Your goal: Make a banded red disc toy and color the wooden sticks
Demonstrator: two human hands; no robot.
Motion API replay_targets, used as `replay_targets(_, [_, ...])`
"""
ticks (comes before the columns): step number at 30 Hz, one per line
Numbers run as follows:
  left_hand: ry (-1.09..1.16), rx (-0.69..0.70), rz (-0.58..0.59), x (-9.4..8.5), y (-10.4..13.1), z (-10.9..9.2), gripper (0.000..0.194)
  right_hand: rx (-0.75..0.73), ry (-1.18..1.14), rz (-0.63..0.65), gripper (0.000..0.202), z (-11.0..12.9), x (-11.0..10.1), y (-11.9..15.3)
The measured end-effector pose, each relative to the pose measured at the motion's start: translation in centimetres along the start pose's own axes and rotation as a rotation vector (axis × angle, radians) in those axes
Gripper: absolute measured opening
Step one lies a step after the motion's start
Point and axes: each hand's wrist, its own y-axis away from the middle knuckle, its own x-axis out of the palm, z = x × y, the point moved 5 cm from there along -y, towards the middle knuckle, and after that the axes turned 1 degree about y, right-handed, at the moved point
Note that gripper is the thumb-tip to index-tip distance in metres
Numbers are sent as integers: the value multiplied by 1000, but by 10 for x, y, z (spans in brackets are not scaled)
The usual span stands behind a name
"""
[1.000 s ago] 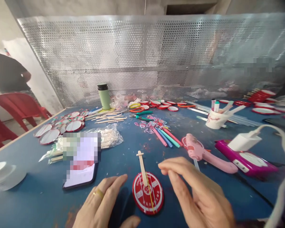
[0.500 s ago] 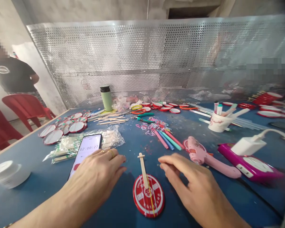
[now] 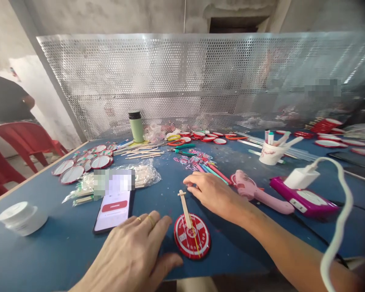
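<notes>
On the blue table lies a round red-and-white disc (image 3: pixel 192 242) with a wooden stick (image 3: pixel 185 209) on it and a short crosspiece near the stick's far end. Thin strings or bands run across the disc. My left hand (image 3: pixel 136 243) hovers to the left of the disc, fingers loosely spread and holding nothing, thumb toward its edge. Beyond the disc, to the right of the stick's tip, my right hand (image 3: pixel 211 194) is held with fingers apart and nothing in it. Coloured clips (image 3: pixel 197 159) and marker pens (image 3: pixel 214 173) lie just past it.
A phone (image 3: pixel 114 211), a white jar (image 3: pixel 22 219) and bagged sticks (image 3: pixel 146 174) are at left. To the right are a pink glue gun (image 3: pixel 261 194), a purple power strip (image 3: pixel 304 198) with a white cable, and a pen cup (image 3: pixel 272 153). A green bottle (image 3: pixel 136 126) stands behind.
My right hand has reached forward and left past the disc. My left hand has come back toward me, nearer the disc. The view has shifted slightly; the disc stays on the table.
</notes>
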Motion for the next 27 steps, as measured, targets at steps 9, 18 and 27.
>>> replay_targets(9, [2, -36, -60, 37, 13, -18, 81, 9, 1, -83, 16, 1, 1, -1])
replay_targets(18, [73, -105, -7, 11, -14, 4, 46, 38, -26, -107, 17, -7, -1, -1])
replay_targets(27, [102, -129, 132, -1, -30, 9, 59, 43, -42, -97, 16, -5, -2, -2])
